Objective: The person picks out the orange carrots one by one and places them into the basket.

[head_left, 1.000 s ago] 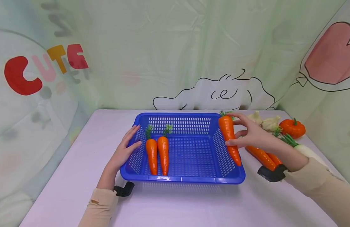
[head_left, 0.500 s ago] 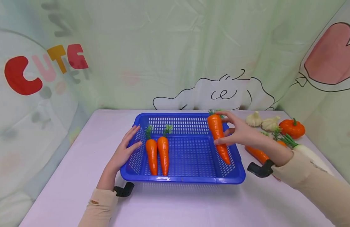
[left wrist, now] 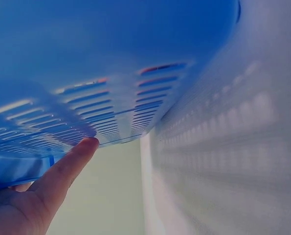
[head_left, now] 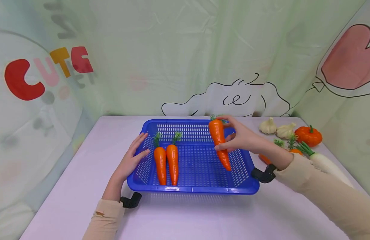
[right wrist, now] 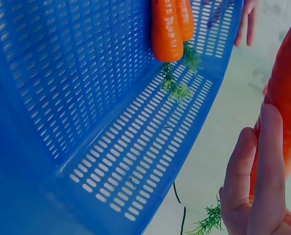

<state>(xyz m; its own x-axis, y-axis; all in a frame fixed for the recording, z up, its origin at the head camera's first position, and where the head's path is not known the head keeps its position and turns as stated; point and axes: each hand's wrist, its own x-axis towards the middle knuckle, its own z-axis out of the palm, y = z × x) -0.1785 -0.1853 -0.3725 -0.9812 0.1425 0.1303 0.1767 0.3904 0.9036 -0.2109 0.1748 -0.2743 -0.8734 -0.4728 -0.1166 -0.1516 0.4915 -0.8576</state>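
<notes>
My right hand [head_left: 240, 135] pinches a glossy orange carrot [head_left: 219, 140] with a green leafy top, holding it tilted over the right part of a blue slotted basket [head_left: 192, 190]. In the right wrist view the fingers [right wrist: 270, 161] lie along this carrot's side. Inside the basket, towards its left end, a carrot [head_left: 160, 165] and another carrot [head_left: 173, 163] lie side by side, tops pointing away from me. My left hand [head_left: 131, 158] rests at the basket's left rim with straight fingers. In the left wrist view one finger [left wrist: 69, 169] touches the slotted outer wall.
Right of the basket are garlic bulbs [head_left: 285, 130], an orange pumpkin [head_left: 308, 136], a white radish [head_left: 329, 165] and more carrots [head_left: 264, 158] partly hidden by my right arm. The white table [head_left: 185, 216] meets a printed curtain [head_left: 149, 60] at the back.
My right hand has carried the carrot leftwards, from the basket's right rim to over its inside. The left hand, the basket and the two carrots in it have stayed put.
</notes>
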